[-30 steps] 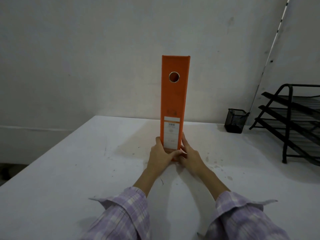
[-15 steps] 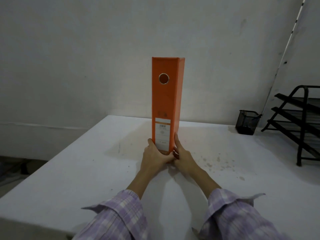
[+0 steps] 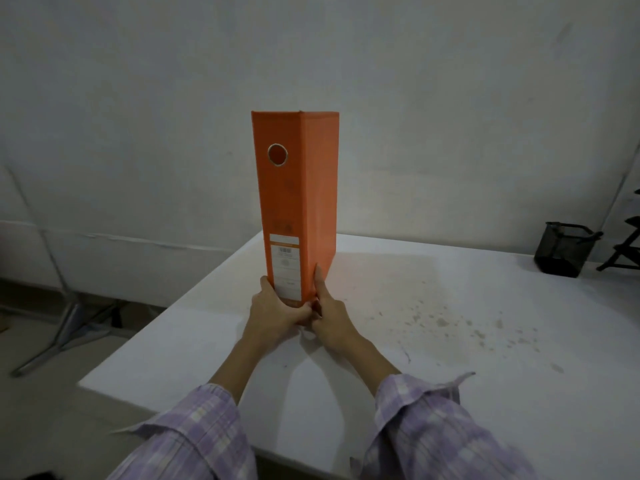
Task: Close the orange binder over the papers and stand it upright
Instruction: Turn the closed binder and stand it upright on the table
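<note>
Head view, left to right: one folded grey metal stand (image 3: 59, 334) lies on the floor beside the one white rectangular worktop (image 3: 433, 341). On that worktop stands one closed orange cardboard lever-arch binder (image 3: 298, 202), upright on its bottom edge near the worktop's left side, its spine turned toward the camera and its right cover partly showing. The spine carries one round metal-rimmed finger hole (image 3: 277, 154) near the top and one white printed label (image 3: 285, 268) near the bottom, topped by an orange band with a small barcode below it; the print is too small and blurred to read, so no brand can be made out.

Two bare hands hold the binder at its foot, both coming out of lilac checked shirt sleeves (image 3: 194, 441). The left hand (image 3: 273, 313) lies against the spine's left edge, its fingers (image 3: 265, 282) pressed together along the binder's left side, the thumb curled across the base of the spine. The right hand (image 3: 329, 317) presses the right cover, its fingers (image 3: 318, 277) extended upward flat on the orange board. The two thumbs seem to meet at the bottom of the spine, so the binder sits clamped between both palms.

Brown specks (image 3: 450, 320) dot the worktop to the right. Farther right, at the back edge, stands one black wire-mesh pen cup (image 3: 562, 249), well apart from the binder, and one black metal tray rack (image 3: 623, 244) is cut off by the frame edge.
</note>
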